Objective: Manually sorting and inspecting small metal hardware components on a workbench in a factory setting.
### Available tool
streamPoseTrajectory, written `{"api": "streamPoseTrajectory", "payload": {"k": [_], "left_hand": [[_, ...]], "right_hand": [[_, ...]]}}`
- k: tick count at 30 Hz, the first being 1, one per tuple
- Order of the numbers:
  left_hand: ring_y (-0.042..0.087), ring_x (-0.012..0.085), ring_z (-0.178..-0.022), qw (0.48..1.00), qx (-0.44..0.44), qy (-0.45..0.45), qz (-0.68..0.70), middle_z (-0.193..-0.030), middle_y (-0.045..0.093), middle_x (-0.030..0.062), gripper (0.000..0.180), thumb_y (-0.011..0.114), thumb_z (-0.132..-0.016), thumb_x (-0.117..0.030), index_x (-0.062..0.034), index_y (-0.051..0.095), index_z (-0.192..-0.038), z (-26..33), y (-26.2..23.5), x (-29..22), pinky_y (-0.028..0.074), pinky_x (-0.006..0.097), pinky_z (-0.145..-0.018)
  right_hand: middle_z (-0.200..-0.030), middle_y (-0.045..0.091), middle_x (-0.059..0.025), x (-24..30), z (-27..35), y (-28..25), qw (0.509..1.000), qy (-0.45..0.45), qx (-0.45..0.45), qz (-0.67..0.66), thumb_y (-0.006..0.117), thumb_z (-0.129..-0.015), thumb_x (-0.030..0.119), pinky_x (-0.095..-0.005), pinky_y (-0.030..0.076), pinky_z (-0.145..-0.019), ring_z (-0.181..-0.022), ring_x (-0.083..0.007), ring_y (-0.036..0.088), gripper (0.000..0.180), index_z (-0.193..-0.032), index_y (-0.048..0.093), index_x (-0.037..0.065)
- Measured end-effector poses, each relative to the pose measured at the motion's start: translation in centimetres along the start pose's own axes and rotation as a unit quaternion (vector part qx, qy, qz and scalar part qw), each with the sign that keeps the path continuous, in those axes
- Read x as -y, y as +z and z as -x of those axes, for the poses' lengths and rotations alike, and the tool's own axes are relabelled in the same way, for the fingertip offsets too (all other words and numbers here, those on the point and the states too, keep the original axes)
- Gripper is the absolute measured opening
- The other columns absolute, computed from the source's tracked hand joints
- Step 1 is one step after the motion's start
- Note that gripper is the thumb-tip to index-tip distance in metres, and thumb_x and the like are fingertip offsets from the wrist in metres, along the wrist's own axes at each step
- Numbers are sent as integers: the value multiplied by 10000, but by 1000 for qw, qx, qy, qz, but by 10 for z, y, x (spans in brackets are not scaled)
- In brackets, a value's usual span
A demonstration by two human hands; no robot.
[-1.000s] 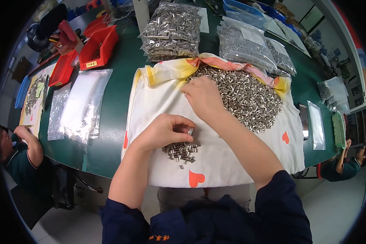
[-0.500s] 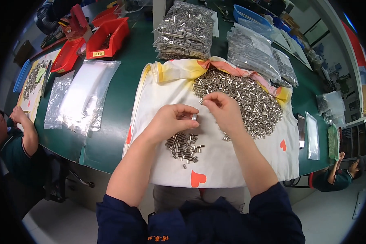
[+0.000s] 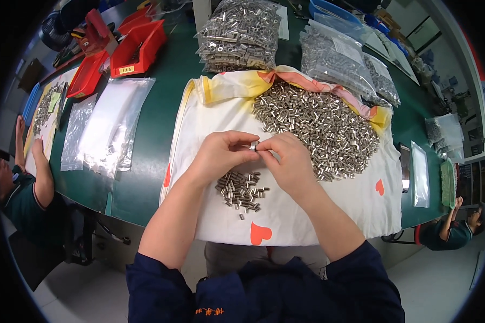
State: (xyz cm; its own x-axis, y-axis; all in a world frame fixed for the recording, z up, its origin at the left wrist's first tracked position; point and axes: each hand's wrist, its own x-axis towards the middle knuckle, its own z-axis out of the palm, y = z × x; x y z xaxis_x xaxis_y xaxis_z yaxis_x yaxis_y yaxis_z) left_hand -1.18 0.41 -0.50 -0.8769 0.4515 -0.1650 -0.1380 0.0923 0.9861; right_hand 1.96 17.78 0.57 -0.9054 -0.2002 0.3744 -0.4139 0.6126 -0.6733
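Between the thumb and fingers of my left hand (image 3: pixel 219 155) is a small shiny metal ring-like piece (image 3: pixel 254 145). My right hand (image 3: pixel 290 161) is closed in a pinch, its fingertips meeting that piece; whatever it holds is hidden. Both hands are over a white cloth (image 3: pixel 196 126) with red hearts and a yellow edge. A small heap of short metal cylinders (image 3: pixel 241 191) lies under and in front of my left hand. The much larger heap of similar cylinders (image 3: pixel 323 126) spreads beyond my right hand, up to the cloth's bunched far edge.
Clear bags of metal parts (image 3: pixel 240 37) stack behind the cloth, with more bags (image 3: pixel 337 56) at far right. Flat plastic bags (image 3: pixel 110 121) and red bins (image 3: pixel 137 51) are on the green table (image 3: pixel 156 116) at left. People sit at both sides.
My right hand has moved left and slightly nearer from the large heap's edge, bringing its fingertips to the metal piece in my left hand. The person at left has shifted their arms.
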Motion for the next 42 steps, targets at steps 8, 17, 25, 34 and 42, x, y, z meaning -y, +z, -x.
{"api": "streamPoseTrajectory", "payload": {"k": [8,17,25,34,42], "left_hand": [[593,85,-779,999,25,-22,44,-870,631,65,337,676,-745,-6,61,577,-1060,6,-2,-9,483,198,-703],[583,80,-771,996,83,-11,-43,-845,626,44,335,692,-734,-13,38,593,-1050,11,-5,-11,485,218,-695],[568,80,-761,998,60,5,-23,-820,619,43,333,713,-715,-64,25,612,-1020,7,-4,-4,477,224,-695],[585,93,-807,997,17,-15,76,-899,620,55,346,680,-743,-40,34,581,-1066,5,-5,-3,482,215,-729],[599,97,-776,997,25,-27,64,-863,633,58,348,682,-740,-30,38,582,-1066,5,-4,-9,488,213,-700]], "right_hand": [[-764,621,-75,-5,2,-8,983,114,74,-127,655,-725,90,-289,473,-658,-713,-185,600,103,-812,633,39],[-756,613,-83,-6,-18,-21,990,134,38,-33,648,-726,122,-306,472,-660,-709,-207,596,137,-829,631,33],[-790,592,-93,-23,-31,10,966,6,49,254,631,-711,125,-376,423,-760,-816,-277,537,70,-744,653,68],[-834,604,-54,0,-8,-3,977,172,37,-116,606,-756,50,-261,454,-678,-740,-147,553,80,-826,643,53],[-762,616,-13,-2,1,-1,960,171,47,-218,638,-738,50,-225,449,-645,-707,-85,550,70,-801,619,24]]}}
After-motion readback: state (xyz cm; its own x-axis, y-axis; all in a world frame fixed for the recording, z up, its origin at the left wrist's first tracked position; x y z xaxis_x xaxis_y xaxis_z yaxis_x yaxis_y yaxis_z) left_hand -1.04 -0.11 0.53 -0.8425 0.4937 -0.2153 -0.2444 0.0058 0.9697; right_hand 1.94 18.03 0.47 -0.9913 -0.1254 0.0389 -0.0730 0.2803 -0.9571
